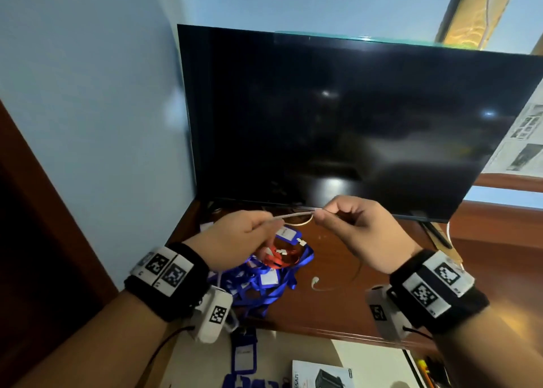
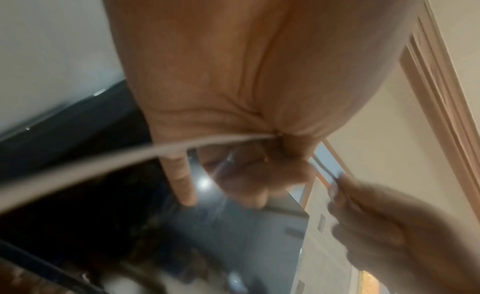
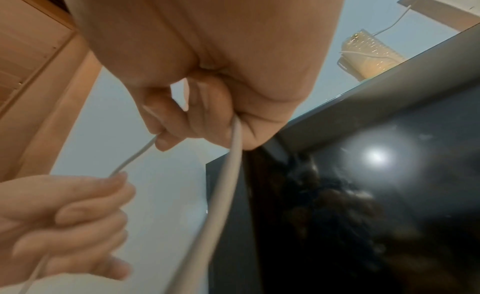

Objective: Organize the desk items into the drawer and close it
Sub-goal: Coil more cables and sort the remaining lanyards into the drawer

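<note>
Two hands are holding one white cable (image 1: 289, 216) up in front of a dark monitor (image 1: 338, 123). The left hand (image 1: 235, 240) is pinching it with curled fingers, and the right hand (image 1: 358, 229) is pinching it likewise, a short taut stretch running between them. In the left wrist view the cable (image 2: 130, 158) is emerging from the closed left hand (image 2: 233, 93) and trailing off to the lower left. In the right wrist view the cable (image 3: 221, 206) is passing out of the right hand (image 3: 207, 72) and hanging downward. Below the hands, a heap of blue lanyards (image 1: 264, 282) with badge holders is lying on the wooden desk (image 1: 367, 299), a red lanyard (image 1: 279, 255) resting on top. The cable's loose end (image 1: 316, 282) is lying on the desk just beside the heap.
</note>
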The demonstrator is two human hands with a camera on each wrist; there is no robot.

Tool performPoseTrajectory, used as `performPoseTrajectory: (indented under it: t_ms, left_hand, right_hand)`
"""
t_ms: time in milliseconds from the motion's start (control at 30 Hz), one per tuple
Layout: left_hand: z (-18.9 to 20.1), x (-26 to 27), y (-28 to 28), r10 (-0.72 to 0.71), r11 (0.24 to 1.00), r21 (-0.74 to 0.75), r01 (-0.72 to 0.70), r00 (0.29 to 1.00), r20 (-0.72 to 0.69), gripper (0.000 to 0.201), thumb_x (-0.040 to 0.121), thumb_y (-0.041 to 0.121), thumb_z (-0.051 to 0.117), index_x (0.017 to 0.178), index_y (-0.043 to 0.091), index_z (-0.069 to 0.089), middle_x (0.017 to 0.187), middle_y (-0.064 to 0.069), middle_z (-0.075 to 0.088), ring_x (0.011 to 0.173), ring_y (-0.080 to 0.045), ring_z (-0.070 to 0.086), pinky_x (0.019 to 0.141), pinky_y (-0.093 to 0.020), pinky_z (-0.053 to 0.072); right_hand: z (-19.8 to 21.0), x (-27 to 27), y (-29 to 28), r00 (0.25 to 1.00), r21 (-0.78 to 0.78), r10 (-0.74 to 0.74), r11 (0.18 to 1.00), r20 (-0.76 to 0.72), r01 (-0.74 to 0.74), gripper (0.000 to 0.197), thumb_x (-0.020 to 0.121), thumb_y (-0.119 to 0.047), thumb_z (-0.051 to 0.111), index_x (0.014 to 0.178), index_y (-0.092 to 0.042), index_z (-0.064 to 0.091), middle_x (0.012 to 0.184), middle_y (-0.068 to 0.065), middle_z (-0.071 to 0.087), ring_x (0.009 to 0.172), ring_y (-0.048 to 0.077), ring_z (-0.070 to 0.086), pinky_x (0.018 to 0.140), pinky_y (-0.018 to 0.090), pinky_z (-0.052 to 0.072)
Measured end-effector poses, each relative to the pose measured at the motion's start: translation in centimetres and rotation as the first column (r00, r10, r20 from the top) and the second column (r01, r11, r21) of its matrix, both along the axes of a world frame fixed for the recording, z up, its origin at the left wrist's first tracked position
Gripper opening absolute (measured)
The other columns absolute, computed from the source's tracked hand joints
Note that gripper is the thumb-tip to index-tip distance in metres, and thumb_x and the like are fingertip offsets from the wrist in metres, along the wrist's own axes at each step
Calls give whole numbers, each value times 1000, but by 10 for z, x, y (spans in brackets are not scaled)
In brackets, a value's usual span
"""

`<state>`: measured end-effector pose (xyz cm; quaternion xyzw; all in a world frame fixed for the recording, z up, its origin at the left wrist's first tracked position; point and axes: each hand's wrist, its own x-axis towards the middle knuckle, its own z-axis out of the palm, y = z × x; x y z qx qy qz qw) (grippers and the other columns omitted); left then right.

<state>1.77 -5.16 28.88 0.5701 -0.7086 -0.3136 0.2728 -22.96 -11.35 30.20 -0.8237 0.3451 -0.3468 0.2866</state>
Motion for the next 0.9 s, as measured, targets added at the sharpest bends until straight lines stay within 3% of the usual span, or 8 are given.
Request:
performPoseTrajectory:
  t_ms: [100, 200, 300, 400, 500, 600, 700, 900]
  left_hand:
    - [4, 41, -2, 129, 987, -98, -128, 992, 3, 45, 107, 55, 39, 78, 25, 57, 65, 4, 50, 61, -17, 48, 71, -50, 50]
    - [9, 86, -1, 289, 954, -114, -279, 953, 91, 43, 105, 53, 42, 81, 24, 63, 68, 5, 58, 62, -11, 54, 70, -39, 49]
    - [6, 91, -2, 287, 956, -38, -290, 903, 321, 18, 99, 50, 59, 113, 40, 66, 111, 7, 70, 101, -11, 65, 94, -41, 55]
    - [1, 47, -2, 155, 987, -9, -163, 918, 365, 67, 88, 54, 73, 147, 47, 41, 145, 11, 51, 134, -9, 49, 112, -38, 44]
    - [3, 0, -1, -20, 997, 75, 7, 985, 171, 25, 100, 52, 60, 121, 39, 63, 110, 13, 72, 99, -1, 66, 92, -31, 54]
    - [10, 3, 0, -59, 995, 80, 53, 995, 76, 36, 105, 52, 47, 88, 28, 68, 82, 8, 69, 77, -7, 67, 78, -30, 54]
    - [15, 26, 0, -5, 1000, -2, 6, 998, 67, 34, 106, 47, 47, 84, 32, 69, 87, 19, 70, 80, 0, 66, 73, -17, 48]
    - [17, 31, -10, 158, 965, -223, -137, 984, 83, 33, 109, 43, 44, 87, 28, 65, 56, 15, 56, 51, -2, 51, 55, -18, 38]
  right_hand:
    - [-12, -31, -7, 991, -2, -43, 999, -123, 43, 27, 94, -44, 66, 77, -24, 70, 66, -7, 64, 59, 3, 54, 62, 26, 46]
    - [-26, -56, -6, 977, 21, -95, 995, -189, 101, 32, 93, -48, 60, 74, -25, 71, 60, -14, 59, 57, 5, 52, 60, 19, 41]
    - [-30, -50, -1, 972, 20, -119, 992, -203, 126, 33, 95, -47, 56, 74, -24, 69, 57, -19, 54, 55, 2, 49, 59, 14, 37]
    - [-24, -15, 6, 978, -20, -36, 999, -204, 32, 38, 98, -48, 52, 72, -22, 65, 62, -13, 55, 58, 1, 49, 58, 15, 36]
    - [-12, 12, 11, 985, -15, 25, 1000, -170, -28, 39, 103, -31, 57, 64, -30, 55, 58, -24, 56, 56, -2, 51, 56, 11, 35]
    - [-9, 7, 11, 991, 37, 42, 999, -131, -38, 36, 101, -37, 58, 70, -21, 63, 57, -18, 58, 52, 0, 51, 55, 15, 37]
    - [-19, -9, 13, 988, 146, 50, 989, -149, -28, 43, 98, -51, 55, 76, -16, 64, 61, 0, 68, 53, 16, 62, 59, 35, 50]
    - [-33, 0, 36, 988, 396, 130, 914, -88, -86, 44, 96, -55, 52, 70, -19, 57, 56, 5, 62, 50, 21, 59, 55, 31, 49]
